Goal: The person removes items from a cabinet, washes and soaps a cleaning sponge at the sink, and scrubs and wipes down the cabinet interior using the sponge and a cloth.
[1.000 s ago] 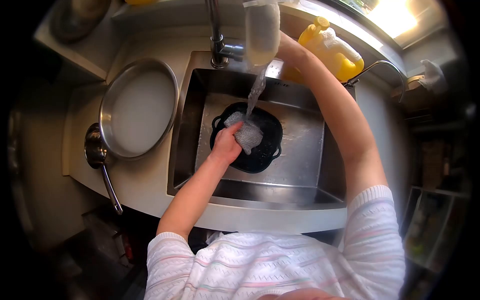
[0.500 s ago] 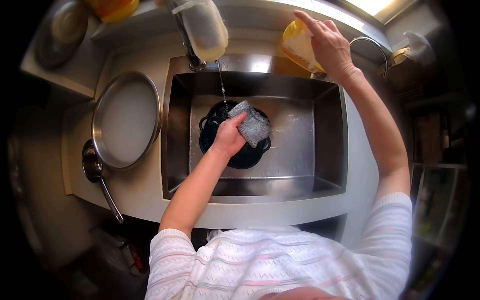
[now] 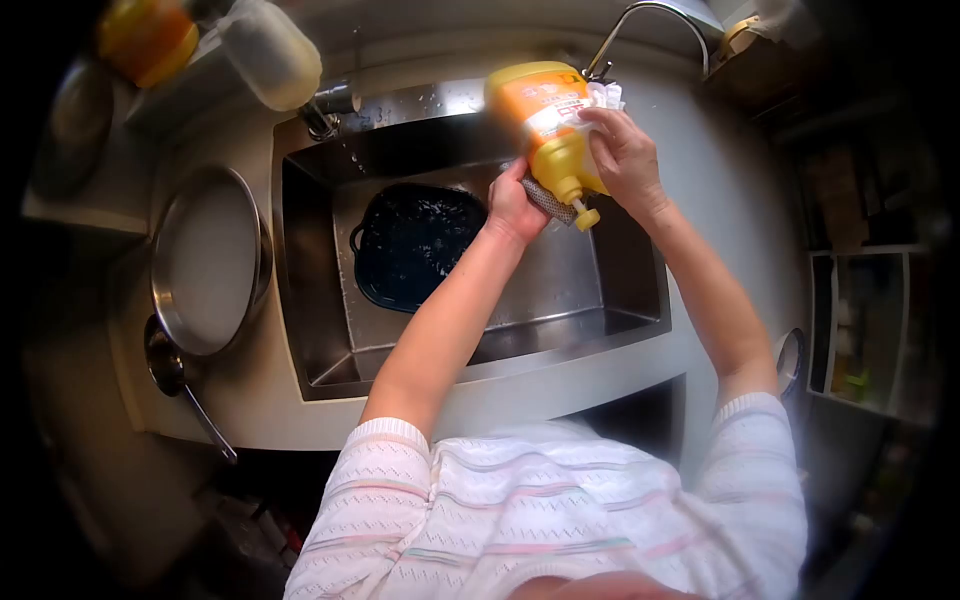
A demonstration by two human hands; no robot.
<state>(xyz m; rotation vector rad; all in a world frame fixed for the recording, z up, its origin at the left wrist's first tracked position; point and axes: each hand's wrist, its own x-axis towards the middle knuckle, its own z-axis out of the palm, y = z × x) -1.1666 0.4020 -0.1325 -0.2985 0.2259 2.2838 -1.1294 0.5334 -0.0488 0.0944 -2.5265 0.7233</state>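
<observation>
My right hand point(image 3: 630, 160) grips a yellow dish soap bottle point(image 3: 556, 118) with an orange and white label. The bottle is tilted, its pump nozzle pointing down over the right part of the sink point(image 3: 560, 325). Just under the bottle's neck, my left hand point(image 3: 513, 207) holds a grey mesh scouring pad point(image 3: 549, 202), partly hidden by the bottle. To the left of that hand, a dark pan point(image 3: 410, 250) with side handles lies in the sink, with water and bubbles in it.
A steel faucet point(image 3: 320, 118) and a cloudy container point(image 3: 272, 58) are at the back left. On the left counter stand a wide steel pan point(image 3: 205, 265) and a ladle point(image 3: 165, 360). A thin curved tap point(image 3: 612, 38) rises at the back right.
My right hand has brought the soap bottle from the back ledge to over the sink and tilted it. My left hand has moved the scouring pad right, away from the dark pan.
</observation>
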